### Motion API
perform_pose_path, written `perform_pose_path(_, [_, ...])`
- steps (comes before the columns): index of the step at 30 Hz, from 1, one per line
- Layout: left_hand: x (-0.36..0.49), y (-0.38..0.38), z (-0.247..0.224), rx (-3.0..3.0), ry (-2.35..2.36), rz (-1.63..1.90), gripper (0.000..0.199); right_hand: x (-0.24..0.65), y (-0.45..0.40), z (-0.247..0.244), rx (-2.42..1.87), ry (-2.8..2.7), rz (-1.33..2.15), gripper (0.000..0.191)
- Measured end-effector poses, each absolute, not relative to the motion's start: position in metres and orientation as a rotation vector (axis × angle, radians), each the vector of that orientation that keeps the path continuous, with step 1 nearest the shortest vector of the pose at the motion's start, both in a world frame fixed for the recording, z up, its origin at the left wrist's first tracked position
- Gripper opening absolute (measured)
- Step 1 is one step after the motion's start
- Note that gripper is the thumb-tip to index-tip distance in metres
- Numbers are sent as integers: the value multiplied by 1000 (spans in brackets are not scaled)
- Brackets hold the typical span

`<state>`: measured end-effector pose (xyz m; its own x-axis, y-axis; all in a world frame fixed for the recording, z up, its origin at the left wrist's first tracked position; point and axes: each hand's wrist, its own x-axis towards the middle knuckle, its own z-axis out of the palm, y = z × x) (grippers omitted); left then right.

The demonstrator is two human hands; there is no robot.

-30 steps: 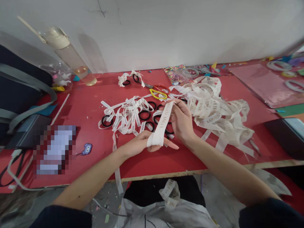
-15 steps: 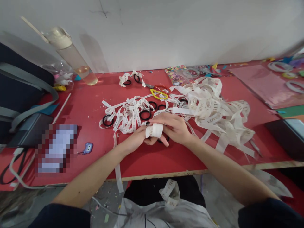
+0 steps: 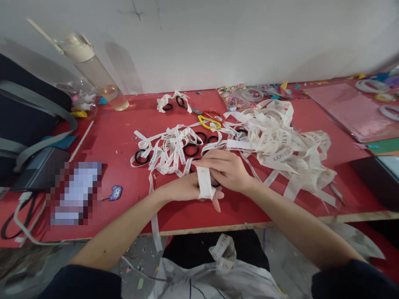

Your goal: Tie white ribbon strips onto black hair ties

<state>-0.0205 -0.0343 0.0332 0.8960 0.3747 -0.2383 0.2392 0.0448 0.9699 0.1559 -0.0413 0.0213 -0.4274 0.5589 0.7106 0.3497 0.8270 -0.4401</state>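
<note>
Near the table's front edge, my two hands meet. A white printed ribbon (image 3: 205, 182) wraps across the back of my left hand (image 3: 185, 186), whose fingers are partly hidden under it and show below, bent around the band. My right hand (image 3: 229, 168) lies over the top of the ribbon, fingers closed on it, fingertips at its upper edge. Just behind are black hair ties (image 3: 191, 150) among narrow lettered ribbons (image 3: 168, 155). To the right of my right hand spreads a heap of wider white ribbons (image 3: 274, 141). Another ribbon loop (image 3: 225, 251) lies on my lap.
Scissors (image 3: 209, 121) with yellow and red handles lie behind the ribbons, beside two ribbon-tied hair ties (image 3: 166, 106). On the left are a phone (image 3: 77, 191), a small blue charm (image 3: 116, 193), a bottle (image 3: 102, 81) and a power bank (image 3: 39, 168). A dark box (image 3: 377, 180) stands right.
My left hand has turned and dropped slightly, so the ribbon band now runs more upright across it. My right hand stays over the ribbon, its fingers a little lower.
</note>
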Motion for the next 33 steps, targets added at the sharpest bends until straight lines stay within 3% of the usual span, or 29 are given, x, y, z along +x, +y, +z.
perform_pose_path(8, [-24,-30,26,1385,495,531,54,157,-43,19,-924,-1830,438,24])
perform_pose_path(15, [-25,-24,7,1250,466,871,47,154,-44,15,-1085,-1780,551,12])
perform_pose_path(19, [-23,-22,12,1206,589,960,54,148,-45,13,-1143,-1669,503,7])
perform_pose_path(27, [-26,-17,11,1214,708,938,55,146,-47,12,-1139,-1700,598,10])
perform_pose_path(33, [-27,-26,21,1369,483,606,65,148,-42,9,-1132,-1579,700,10])
